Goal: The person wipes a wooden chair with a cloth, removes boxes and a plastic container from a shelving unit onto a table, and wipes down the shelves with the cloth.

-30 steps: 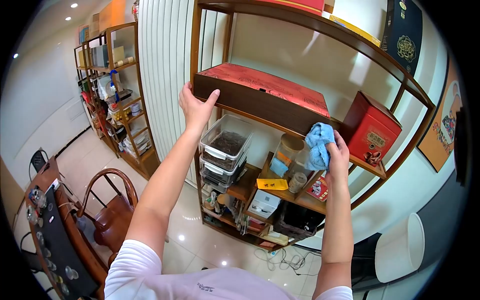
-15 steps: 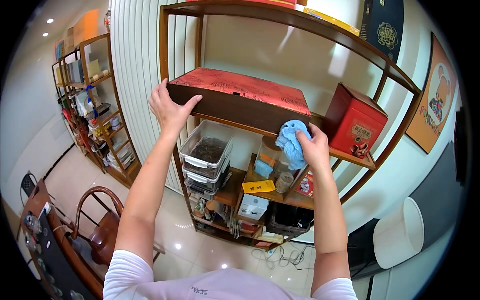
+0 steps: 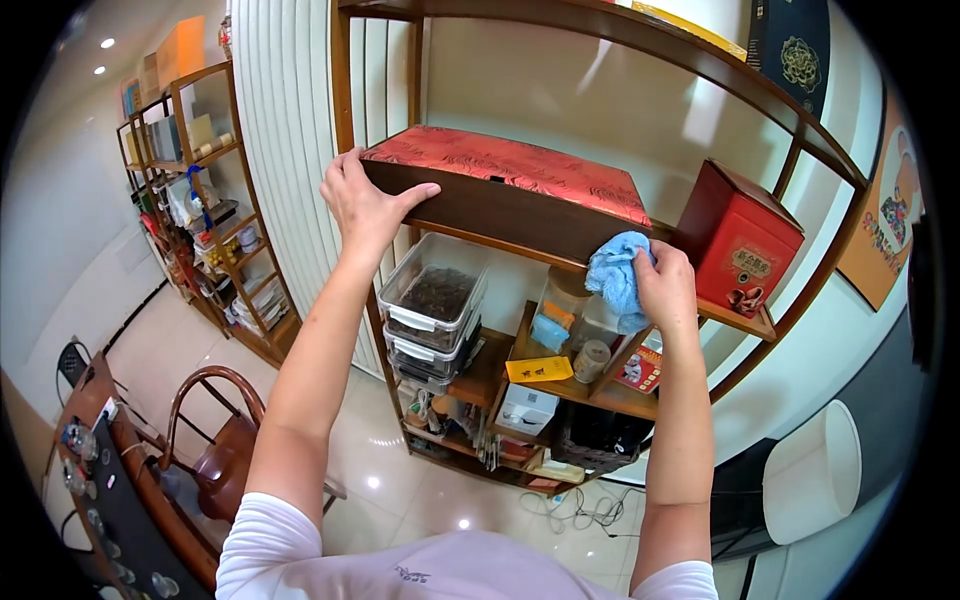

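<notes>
A long flat box with a red patterned lid and dark brown sides lies on a wooden shelf. My left hand grips its left end, thumb along the front face and fingers round the corner. At the opposite end, my right hand pinches a crumpled blue cloth against the box's lower right corner. Whether those fingers also hold the box itself is hidden. To the right of this hand stands a red tin with gold lettering.
Below are stacked clear bins, a yellow packet and a jar. The shelf's curved frame rises on the right. Cables lie on the floor, and a wooden chair stands at left.
The whole scene has shifted slightly right in view as the camera turned. Both hands keep their places at the box's ends, with the cloth still in the right one.
</notes>
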Tool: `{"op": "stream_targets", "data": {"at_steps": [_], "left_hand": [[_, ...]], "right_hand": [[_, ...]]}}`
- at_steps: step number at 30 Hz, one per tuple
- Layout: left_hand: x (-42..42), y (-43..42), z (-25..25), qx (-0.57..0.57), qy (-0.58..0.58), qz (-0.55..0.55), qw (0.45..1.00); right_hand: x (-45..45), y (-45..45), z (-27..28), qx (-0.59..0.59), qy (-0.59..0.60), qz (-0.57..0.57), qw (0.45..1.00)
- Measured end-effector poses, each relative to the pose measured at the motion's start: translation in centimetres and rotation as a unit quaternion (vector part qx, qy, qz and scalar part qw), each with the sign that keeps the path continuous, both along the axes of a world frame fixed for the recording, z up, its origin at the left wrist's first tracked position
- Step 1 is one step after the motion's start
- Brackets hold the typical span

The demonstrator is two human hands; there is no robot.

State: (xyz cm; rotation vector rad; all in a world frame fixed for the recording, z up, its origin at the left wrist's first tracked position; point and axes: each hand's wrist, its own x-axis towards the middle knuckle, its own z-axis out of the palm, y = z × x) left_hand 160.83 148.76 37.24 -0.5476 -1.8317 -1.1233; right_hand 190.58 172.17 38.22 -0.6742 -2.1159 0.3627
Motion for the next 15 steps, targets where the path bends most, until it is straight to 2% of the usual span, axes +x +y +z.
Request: {"op": "stream_targets", "data": {"at_steps": [3,10,13,15], "left_hand": [[-0.1,0.4,-0.4,0.026,-0.003,-0.023,0.999],[0.4,0.6,-0.2,0.036,-0.019,-0.017,0.999],[0.1,0.8,-0.1,0.062,-0.028,-0.036,0.997],[-0.4,0.9,0.1,0.119,-0.045,-0.086,0.988]], "right_hand": [[0.1,0.2,0.1,-0.033,0.002,0.022,0.999],[-0.2,1.2,-0.6,-0.028,0.019,0.041,0.999],[-0.3,1.1,-0.6,-0.074,0.042,0.047,0.995],[-0.5,1.5,-0.7,-0.075,0.043,0.038,0.996]]}}
